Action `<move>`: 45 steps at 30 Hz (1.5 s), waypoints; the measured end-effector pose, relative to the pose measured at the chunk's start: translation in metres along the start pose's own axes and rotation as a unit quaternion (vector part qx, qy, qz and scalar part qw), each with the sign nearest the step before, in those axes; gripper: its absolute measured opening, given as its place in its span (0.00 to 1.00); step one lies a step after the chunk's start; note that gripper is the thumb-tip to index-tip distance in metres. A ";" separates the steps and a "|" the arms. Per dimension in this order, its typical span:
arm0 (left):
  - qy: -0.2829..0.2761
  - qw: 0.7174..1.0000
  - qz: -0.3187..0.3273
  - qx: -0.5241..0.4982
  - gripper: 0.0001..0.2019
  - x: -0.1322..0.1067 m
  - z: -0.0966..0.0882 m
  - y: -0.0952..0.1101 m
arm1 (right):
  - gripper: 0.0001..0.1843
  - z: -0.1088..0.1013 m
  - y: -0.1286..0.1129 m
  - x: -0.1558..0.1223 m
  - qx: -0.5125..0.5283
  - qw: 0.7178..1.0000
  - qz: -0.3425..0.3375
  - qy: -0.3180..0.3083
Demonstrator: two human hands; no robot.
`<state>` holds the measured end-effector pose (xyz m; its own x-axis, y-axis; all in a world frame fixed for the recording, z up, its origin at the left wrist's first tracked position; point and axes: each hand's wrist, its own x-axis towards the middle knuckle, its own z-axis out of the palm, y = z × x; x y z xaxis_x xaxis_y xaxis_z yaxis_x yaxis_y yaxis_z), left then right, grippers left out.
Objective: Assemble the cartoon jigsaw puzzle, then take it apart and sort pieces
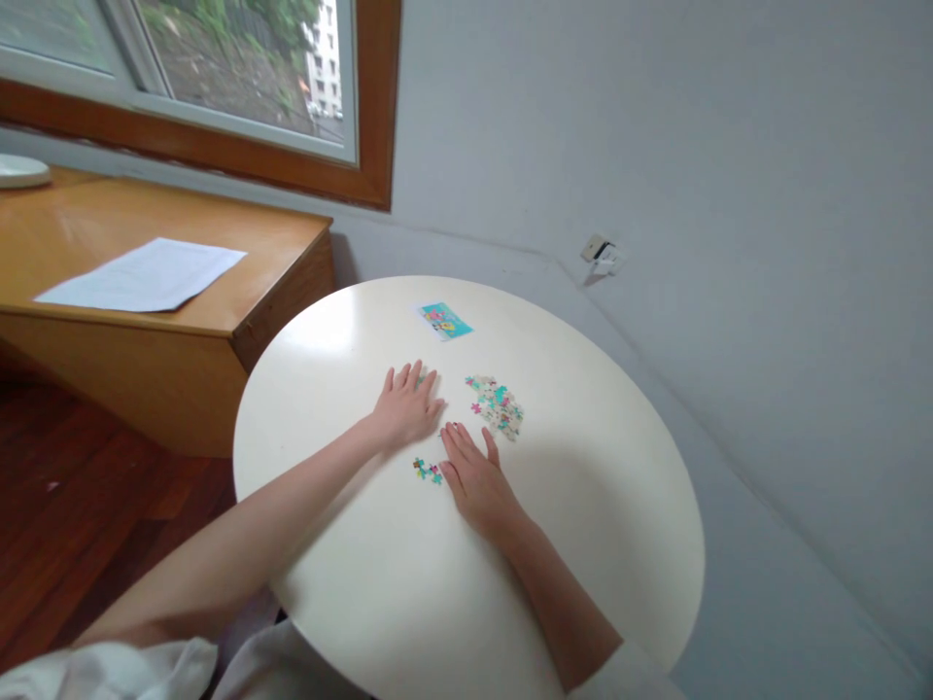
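My left hand (pixel 406 403) lies flat on the round cream table (pixel 350 574), fingers stretched out and slightly spread. My right hand (pixel 475 476) rests palm down just below and right of it, fingers extended. Between them, close to my right hand's thumb side, sit a few joined puzzle pieces (pixel 429 472). A loose pile of teal, pink and white puzzle pieces (pixel 497 404) lies just right of my left hand's fingertips. A small colourful picture card (pixel 444 320) lies farther back on the table.
A wooden desk (pixel 182 331) stands left of the table with a white paper sheet (pixel 146 275) on it and a white dish (pixel 20 171) at its far end. A window is above it. A wall socket (pixel 602 253) sits low on the grey wall.
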<state>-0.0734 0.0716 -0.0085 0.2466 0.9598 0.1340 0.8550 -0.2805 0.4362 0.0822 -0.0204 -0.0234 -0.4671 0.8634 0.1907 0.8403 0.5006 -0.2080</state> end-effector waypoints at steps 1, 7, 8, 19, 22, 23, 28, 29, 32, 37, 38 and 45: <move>-0.025 0.999 0.001 0.045 0.27 -0.004 0.002 -0.001 | 0.24 -0.002 -0.001 -0.001 0.006 1.000 -0.004 -0.003; -0.019 0.991 0.017 0.133 0.26 0.000 0.009 -0.017 | 0.23 -0.008 -0.003 -0.008 0.039 0.998 -0.039 -0.007; -0.013 0.990 0.016 0.137 0.26 0.005 0.009 -0.020 | 0.23 -0.008 -0.003 -0.007 0.036 0.999 -0.035 0.001; 0.095 0.989 0.078 0.086 0.21 0.042 0.012 -0.011 | 0.22 -0.003 0.013 0.008 0.054 0.996 0.005 0.071; 0.116 0.986 0.118 0.030 0.18 0.046 0.013 -0.014 | 0.19 -0.005 0.023 0.015 0.001 0.987 0.064 0.144; 0.121 0.985 0.125 0.007 0.17 0.048 0.013 -0.016 | 0.19 -0.005 0.027 0.018 -0.024 0.982 0.093 0.161; 0.077 0.981 0.157 -0.089 0.14 0.050 0.012 -0.020 | 0.17 -0.002 0.037 0.028 -0.077 0.972 0.161 0.154; 0.061 0.977 0.177 -0.099 0.14 0.049 0.011 -0.019 | 0.17 -0.001 0.037 0.028 -0.080 0.972 0.161 0.150; 0.019 0.964 0.241 -0.107 0.17 0.045 0.011 -0.012 | 0.16 -0.001 0.036 0.026 -0.090 0.972 0.159 0.145; -0.025 0.953 0.291 -0.081 0.19 0.040 0.010 -0.007 | 0.14 0.000 0.036 0.025 -0.108 0.969 0.141 0.169; -0.030 0.951 0.298 -0.075 0.19 0.040 0.010 -0.008 | 0.14 0.001 0.037 0.025 -0.111 0.969 0.137 0.175; -0.077 0.936 0.342 -0.039 0.19 0.029 0.006 0.002 | 0.15 0.002 0.042 0.023 -0.133 0.962 0.153 0.183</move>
<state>-0.0617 0.0990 -0.0086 0.7919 0.5432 0.2788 0.4383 -0.8237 0.3598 0.1061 0.0212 -0.0300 -0.0994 0.8637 0.4940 0.9866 0.1501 -0.0640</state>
